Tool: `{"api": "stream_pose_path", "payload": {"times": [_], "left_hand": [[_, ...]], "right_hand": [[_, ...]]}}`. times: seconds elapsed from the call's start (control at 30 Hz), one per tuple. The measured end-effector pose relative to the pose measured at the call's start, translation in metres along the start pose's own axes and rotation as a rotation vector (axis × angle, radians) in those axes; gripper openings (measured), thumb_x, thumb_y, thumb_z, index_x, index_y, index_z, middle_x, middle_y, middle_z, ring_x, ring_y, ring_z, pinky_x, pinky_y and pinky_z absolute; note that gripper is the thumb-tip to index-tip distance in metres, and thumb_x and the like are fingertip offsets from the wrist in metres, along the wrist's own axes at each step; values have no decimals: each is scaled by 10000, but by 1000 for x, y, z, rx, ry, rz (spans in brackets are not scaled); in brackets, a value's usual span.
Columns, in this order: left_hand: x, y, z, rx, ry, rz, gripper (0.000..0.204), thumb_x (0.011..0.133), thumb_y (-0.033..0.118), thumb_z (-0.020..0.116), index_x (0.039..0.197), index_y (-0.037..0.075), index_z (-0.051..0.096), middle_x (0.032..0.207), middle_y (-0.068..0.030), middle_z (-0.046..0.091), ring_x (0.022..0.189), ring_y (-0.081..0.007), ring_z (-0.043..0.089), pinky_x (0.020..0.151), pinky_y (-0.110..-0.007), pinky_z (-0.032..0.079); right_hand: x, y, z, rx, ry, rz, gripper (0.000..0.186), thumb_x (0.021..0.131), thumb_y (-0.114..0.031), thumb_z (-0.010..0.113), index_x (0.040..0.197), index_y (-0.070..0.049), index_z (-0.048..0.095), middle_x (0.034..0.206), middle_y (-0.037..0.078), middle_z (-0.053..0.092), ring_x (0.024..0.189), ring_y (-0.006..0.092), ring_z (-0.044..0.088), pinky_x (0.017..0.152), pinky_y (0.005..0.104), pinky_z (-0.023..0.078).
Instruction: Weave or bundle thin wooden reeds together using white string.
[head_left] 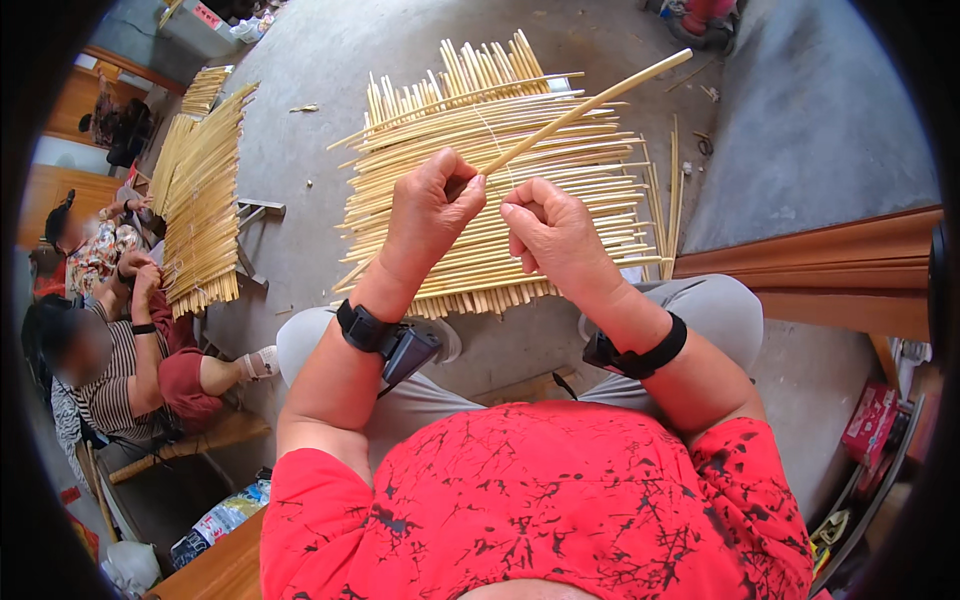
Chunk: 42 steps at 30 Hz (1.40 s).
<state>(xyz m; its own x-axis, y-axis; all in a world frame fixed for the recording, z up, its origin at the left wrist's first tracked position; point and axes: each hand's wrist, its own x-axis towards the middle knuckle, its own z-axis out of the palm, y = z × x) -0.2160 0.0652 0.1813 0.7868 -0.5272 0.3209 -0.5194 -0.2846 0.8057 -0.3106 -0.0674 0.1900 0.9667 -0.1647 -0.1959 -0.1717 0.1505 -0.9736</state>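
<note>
A long pale-yellow reed stalk (595, 102) slants up and to the right, its lower end pinched in my left hand (430, 210). My right hand (562, 238) is close beside it, thumb and fingers curled together; what they hold, if anything, is too small to make out. Below both hands lies a pile of straight reed stalks (590, 205), most running sideways on top of others that run away from me. A thin light thread (487, 128) crosses the stalks just beyond my left hand.
At the left, two people (110, 350) sit by another reed mat (205, 200) on a metal-legged stand (262, 210). A few loose stalks (672, 200) lie right of the pile on the concrete floor (300, 130). A brown wooden ledge (800, 270) and a red box (870, 420) are at the right.
</note>
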Motion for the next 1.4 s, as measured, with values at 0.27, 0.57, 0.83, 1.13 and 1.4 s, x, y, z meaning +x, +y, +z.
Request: {"api": "stream_pose_path", "payload": {"times": [0.27, 0.57, 0.83, 1.13, 1.4], "left_hand": [[0, 3, -1, 33, 15, 38, 129, 783, 32, 622, 734, 19, 503, 552, 16, 475, 513, -21, 405, 452, -198, 345], [0, 5, 0, 70, 26, 58, 122, 775, 28, 625, 738, 14, 510, 559, -11, 511, 522, -25, 440, 468, -198, 375], [1, 2, 0, 97, 49, 80, 120, 768, 25, 627, 738, 15, 512, 558, -14, 512, 527, -27, 443, 474, -203, 383], [0, 2, 1, 118, 47, 95, 128, 763, 22, 629, 731, 16, 505, 552, -17, 503, 518, -35, 438, 468, -208, 378], [-1, 1, 1, 100, 48, 81, 126, 768, 23, 626, 732, 16, 505, 550, -9, 495, 518, -33, 424, 463, -207, 370]], "right_hand": [[1, 0, -2, -23, -1, -24, 112, 848, -99, 517, 858, 11, 530, 579, 35, 540, 449, 67, 490, 379, 205, 396], [1, -1, -2, -30, -9, -22, 123, 856, -102, 507, 864, 20, 524, 570, 33, 529, 451, 69, 488, 384, 205, 404], [1, 0, -2, -50, -24, -27, 113, 888, -131, 499, 891, -21, 525, 578, -3, 508, 428, 35, 443, 368, 168, 336], [0, 0, -2, -63, -18, -33, 109, 890, -129, 497, 887, -23, 519, 577, -4, 506, 425, 33, 439, 363, 170, 333], [1, 2, -2, -44, -20, -20, 106, 890, -129, 498, 886, -25, 517, 579, -4, 507, 426, 33, 436, 362, 167, 331]]}}
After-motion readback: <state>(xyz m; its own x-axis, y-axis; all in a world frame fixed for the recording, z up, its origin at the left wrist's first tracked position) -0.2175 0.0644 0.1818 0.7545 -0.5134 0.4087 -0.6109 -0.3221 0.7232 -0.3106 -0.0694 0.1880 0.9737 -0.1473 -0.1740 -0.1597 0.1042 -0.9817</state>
